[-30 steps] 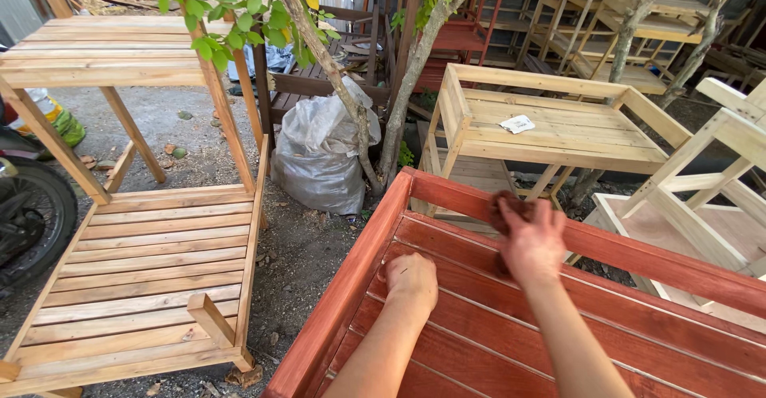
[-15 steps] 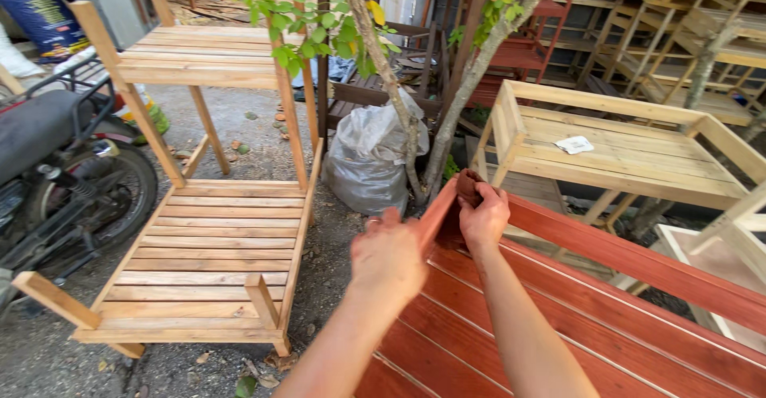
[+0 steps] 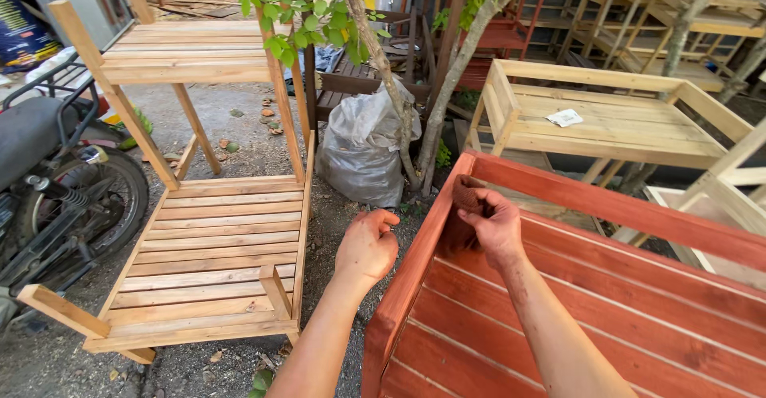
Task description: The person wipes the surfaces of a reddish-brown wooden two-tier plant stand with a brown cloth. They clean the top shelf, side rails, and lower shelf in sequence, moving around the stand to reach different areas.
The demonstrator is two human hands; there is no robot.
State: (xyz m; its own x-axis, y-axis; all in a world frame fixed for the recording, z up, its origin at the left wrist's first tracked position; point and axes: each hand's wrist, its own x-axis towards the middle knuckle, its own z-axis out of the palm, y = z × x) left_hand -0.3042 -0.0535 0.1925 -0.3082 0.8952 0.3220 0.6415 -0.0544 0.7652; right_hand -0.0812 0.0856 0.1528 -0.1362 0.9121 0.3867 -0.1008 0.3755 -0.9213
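The right hand [image 3: 493, 226] pinches a stained rag [image 3: 467, 193] against the red rack [image 3: 638, 302], at its corner. The left hand [image 3: 369, 244] hovers loosely curled and empty, just left of the rail.

**Rag moves to the corner**

My right hand [image 3: 496, 226] has slid the rag [image 3: 465, 194] from the middle of the top rail to the red frame's [image 3: 606, 206] left corner; my left hand [image 3: 367, 246] has lifted off the slats and hangs outside it

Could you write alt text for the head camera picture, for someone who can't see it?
A person's right hand presses a stained cloth into the corner of a red-brown slatted wooden rack, while the left hand hovers beside its rail. Unstained wooden racks, a grey sack and a motorbike stand around.
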